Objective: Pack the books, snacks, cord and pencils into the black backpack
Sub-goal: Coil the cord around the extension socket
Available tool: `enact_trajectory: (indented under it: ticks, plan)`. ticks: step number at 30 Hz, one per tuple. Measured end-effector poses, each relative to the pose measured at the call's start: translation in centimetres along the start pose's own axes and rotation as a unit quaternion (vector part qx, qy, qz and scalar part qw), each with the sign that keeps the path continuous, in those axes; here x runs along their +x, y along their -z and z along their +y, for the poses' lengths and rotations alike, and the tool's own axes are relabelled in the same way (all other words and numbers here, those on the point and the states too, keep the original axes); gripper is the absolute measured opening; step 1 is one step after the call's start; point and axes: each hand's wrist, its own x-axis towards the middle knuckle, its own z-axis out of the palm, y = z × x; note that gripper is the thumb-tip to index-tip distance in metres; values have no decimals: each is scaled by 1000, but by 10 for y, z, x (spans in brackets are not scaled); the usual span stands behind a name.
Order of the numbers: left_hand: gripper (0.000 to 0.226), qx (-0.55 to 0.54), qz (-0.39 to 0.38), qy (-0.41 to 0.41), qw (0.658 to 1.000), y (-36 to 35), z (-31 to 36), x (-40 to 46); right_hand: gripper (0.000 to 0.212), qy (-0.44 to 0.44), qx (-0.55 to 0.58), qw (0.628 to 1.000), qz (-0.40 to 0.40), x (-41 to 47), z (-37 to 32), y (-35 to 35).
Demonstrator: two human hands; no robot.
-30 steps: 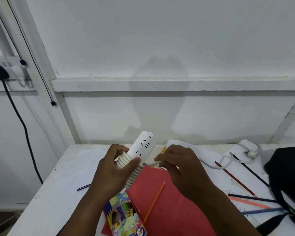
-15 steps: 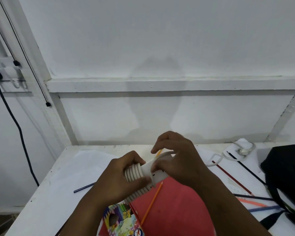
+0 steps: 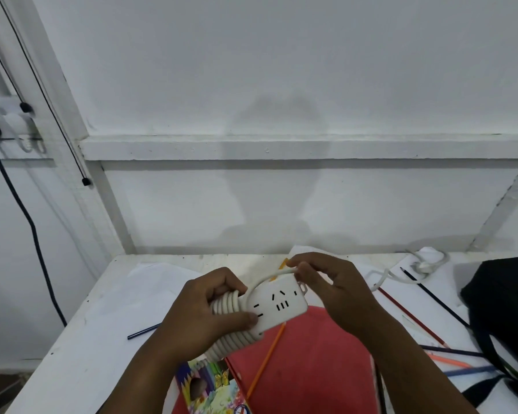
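Note:
My left hand [image 3: 204,318] grips a white power strip [image 3: 277,306] with its white cord coiled around the body in several turns. My right hand [image 3: 332,282] pinches the free cord [image 3: 269,276] and holds it over the strip's top edge. The loose end of the cord and its plug [image 3: 425,265] lie on the table at the back right. Beneath the hands lies a red book [image 3: 308,369] with an orange pencil [image 3: 263,363] on it. A colourful pencil box [image 3: 210,386] sits at the front. The black backpack [image 3: 506,312] stands at the right edge.
Several loose pencils, red [image 3: 410,318], dark blue [image 3: 434,297] and orange [image 3: 449,360], lie between the book and the backpack. Another blue pencil [image 3: 142,331] lies at the left of the white table [image 3: 102,324]. A white wall runs behind; a black cable [image 3: 27,222] hangs at left.
The power strip has turned so its socket face points up. My right hand has carried the cord from the strip's front over its top edge, adding to the coil.

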Motion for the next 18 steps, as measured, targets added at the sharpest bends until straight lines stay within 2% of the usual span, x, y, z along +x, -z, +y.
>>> enact_trajectory:
  ticks: [2,4,7,8,9,13,16,18]
  plan:
    - [49,-25,3,-4,1000,0,1,0,28,-29,31,999,-14,-1,5,-3]
    - [53,-70,4,-1,998,-4,3,1,27,-23,33,999,-20,-4,5,-8]
    - [69,-123,6,7,992,-9,5,2,47,-27,31,999,-18,-9,5,-16]
    - [74,-130,6,2,992,-10,4,2,46,-34,23,999,-14,-11,8,-18]
    - [74,-137,6,-1,991,-11,4,2,42,-42,10,999,-13,-13,10,-20]
    - [42,-188,15,-11,982,-14,1,2,34,-74,-40,996,-37,-19,15,-25]
    - [41,-202,58,-22,977,-15,1,2,35,-54,-95,990,-84,-23,14,-26]
    - [47,-229,100,-11,968,-14,0,3,24,-42,-126,986,-106,-27,18,-23]
